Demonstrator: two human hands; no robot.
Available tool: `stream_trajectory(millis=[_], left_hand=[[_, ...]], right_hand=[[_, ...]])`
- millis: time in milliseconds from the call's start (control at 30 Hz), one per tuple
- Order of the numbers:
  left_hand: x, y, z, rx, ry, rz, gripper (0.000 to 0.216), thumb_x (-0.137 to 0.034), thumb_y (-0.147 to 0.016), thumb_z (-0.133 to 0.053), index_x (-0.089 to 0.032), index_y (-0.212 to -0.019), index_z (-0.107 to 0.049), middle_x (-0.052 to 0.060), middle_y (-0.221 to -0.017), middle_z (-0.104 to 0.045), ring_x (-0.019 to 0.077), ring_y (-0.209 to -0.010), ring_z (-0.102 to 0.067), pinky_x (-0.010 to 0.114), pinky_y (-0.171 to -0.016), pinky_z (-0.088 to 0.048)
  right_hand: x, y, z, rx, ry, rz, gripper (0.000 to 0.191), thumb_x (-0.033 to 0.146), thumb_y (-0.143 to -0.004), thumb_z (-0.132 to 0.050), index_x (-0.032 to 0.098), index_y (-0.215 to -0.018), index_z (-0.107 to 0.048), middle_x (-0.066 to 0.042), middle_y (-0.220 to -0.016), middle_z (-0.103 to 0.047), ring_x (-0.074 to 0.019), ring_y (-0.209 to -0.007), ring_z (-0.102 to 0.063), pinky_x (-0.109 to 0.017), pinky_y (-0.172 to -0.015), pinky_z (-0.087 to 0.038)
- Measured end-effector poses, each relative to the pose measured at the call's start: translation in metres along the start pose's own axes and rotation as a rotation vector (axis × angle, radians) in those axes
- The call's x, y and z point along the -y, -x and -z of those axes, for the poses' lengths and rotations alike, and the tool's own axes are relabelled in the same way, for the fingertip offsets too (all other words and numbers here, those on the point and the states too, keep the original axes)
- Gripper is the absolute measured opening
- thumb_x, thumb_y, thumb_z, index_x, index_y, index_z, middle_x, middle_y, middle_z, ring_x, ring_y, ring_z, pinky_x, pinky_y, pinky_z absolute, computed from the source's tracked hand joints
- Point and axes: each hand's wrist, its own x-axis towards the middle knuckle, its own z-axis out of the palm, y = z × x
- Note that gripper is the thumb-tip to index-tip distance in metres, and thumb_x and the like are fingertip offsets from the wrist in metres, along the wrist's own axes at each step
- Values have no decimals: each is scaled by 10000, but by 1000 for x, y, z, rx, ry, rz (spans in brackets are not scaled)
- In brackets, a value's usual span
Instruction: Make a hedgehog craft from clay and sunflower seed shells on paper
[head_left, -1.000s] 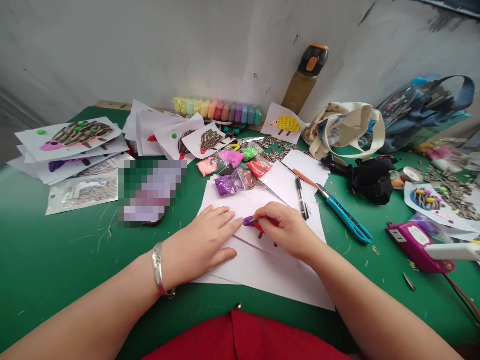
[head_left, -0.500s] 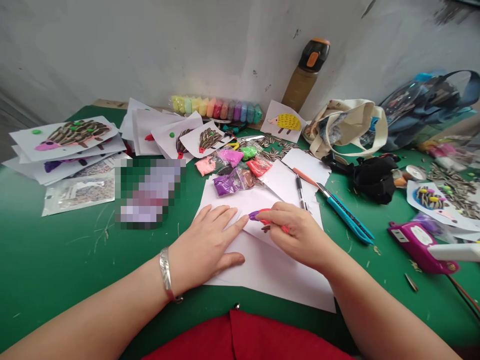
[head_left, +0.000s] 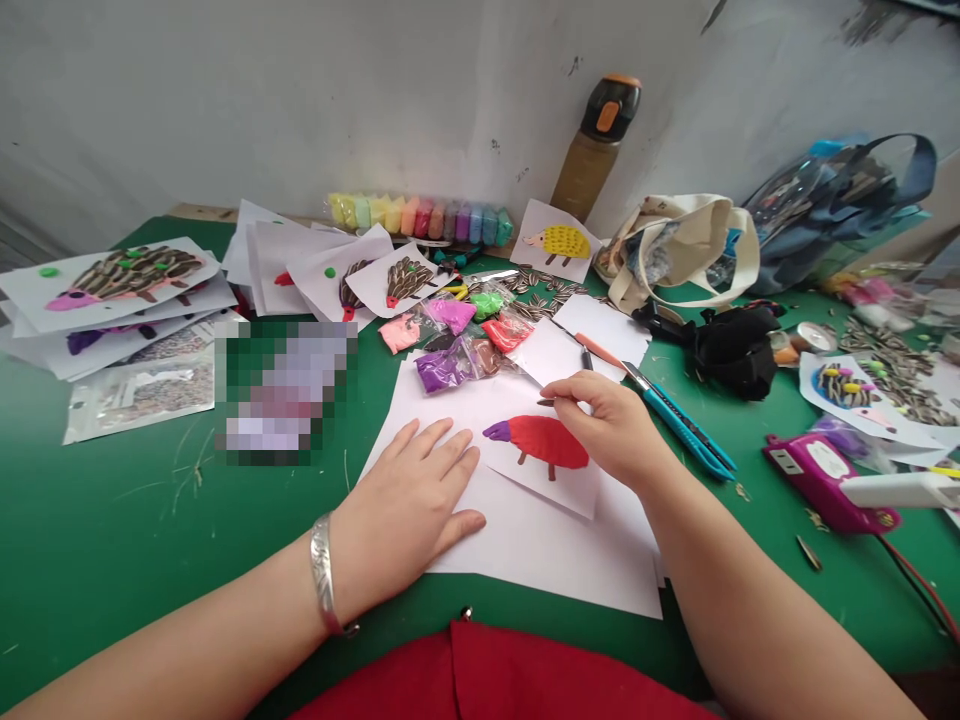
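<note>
A hedgehog figure (head_left: 551, 443) with a red clay body, purple snout and brown legs lies on a white card (head_left: 574, 498) over stacked white paper (head_left: 517, 550). My left hand (head_left: 416, 500) lies flat on the paper to the left of the snout, its fingers spread. Above the red body, my right hand (head_left: 611, 420) is closed in a pinch. A small dark pointed thing (head_left: 547, 402) sticks out of its fingertips, too little visible to name. Partly behind that hand is a black pen (head_left: 586, 354).
Bags of coloured clay (head_left: 450, 366) sit behind the paper. A blue utility knife (head_left: 686, 432) lies to the right, near a purple glue gun (head_left: 825, 480). Finished hedgehog cards (head_left: 127, 280) are piled left. Sunflower seeds (head_left: 536, 290) are scattered at the back, before a bottle (head_left: 592, 160).
My right hand has lifted off the purple snout and moved right and up, uncovering the red body. The dark pointed thing now shows at its fingertips. My left hand stays on the paper.
</note>
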Motion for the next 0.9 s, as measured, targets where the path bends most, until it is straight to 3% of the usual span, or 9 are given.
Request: stream_trajectory(millis=[200,433,533,667,767,900], left_hand=[[-3,0,2,-93,36,-50,307,-330,-921,-604,-117,-1137,-653,157,-1211,-658,358,-1202,-545,581,-1057,-407],[-10,-3,3,-86,52,-108,167,-254,-926,-587,-119,-998,-654,143,-1055,-661,309,-1071,-592,465,-905,-527],[-12,-3,3,-86,24,-129,162,-245,-928,-582,-108,-969,-658,144,-1033,-659,305,-1037,-593,451,-876,-535],[-14,-3,3,-113,-12,-140,182,-238,-932,-574,-85,-977,-661,143,-1005,-660,299,-1005,-592,446,-875,-528],[-17,-2,4,-99,-25,-136,200,-240,-934,-569,-74,-1000,-659,143,-990,-655,301,-997,-588,445,-867,-523],[-19,-1,5,-74,-32,-135,194,-249,-945,-551,-90,-972,-657,133,-959,-649,294,-969,-587,430,-832,-520]], right_hand=[[-3,-5,-11,-18,-144,-107,219,204,-799,-531,230,-859,-741,-30,-941,-726,-212,-911,-651,-360,-823,-494],[10,-13,-23,158,-313,58,198,198,-808,-550,215,-887,-731,-36,-953,-720,-196,-935,-668,-334,-847,-515],[7,-10,-12,95,-283,78,210,203,-816,-556,220,-931,-730,-32,-947,-725,-198,-927,-671,-348,-860,-510],[-1,-5,-1,19,-273,-56,201,228,-797,-586,215,-923,-743,-39,-942,-738,-216,-915,-669,-360,-826,-514],[2,-7,-7,93,-396,-113,174,242,-779,-605,201,-879,-742,-38,-926,-741,-213,-905,-676,-346,-809,-525],[10,-13,-19,231,-515,-57,175,255,-771,-623,191,-886,-738,-35,-943,-742,-202,-914,-680,-349,-837,-532]])
